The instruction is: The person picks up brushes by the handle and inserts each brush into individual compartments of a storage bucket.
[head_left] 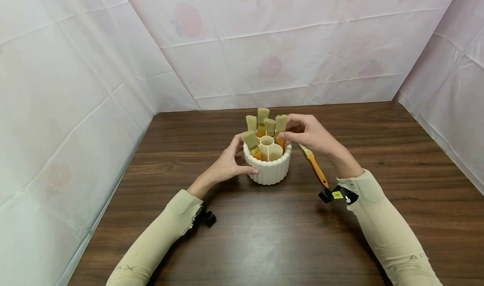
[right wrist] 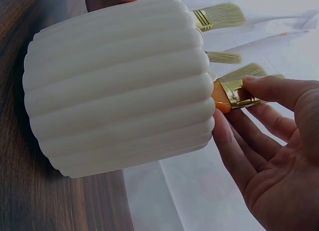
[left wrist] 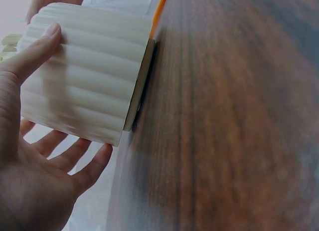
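- Head view: the left hand (head_left: 227,164) cups the near-left side of a ribbed white holder (head_left: 269,170) on the wooden table (head_left: 264,235), thumb laid along its wall and fingers curved round behind
- Left wrist view: the thumb (left wrist: 35,51) presses flat on the ribs, with the other fingers (left wrist: 75,158) spread loosely under the holder
- Right hand (head_left: 308,132) pinches a brush (head_left: 281,128) at its metal band between thumb and forefinger, the handle already down inside the holder's right compartment
- Four more brushes (head_left: 261,120) stand bristles-up just left of those fingertips
- A loose orange-handled brush (head_left: 314,165) lies on the table under the right wrist, beside the holder
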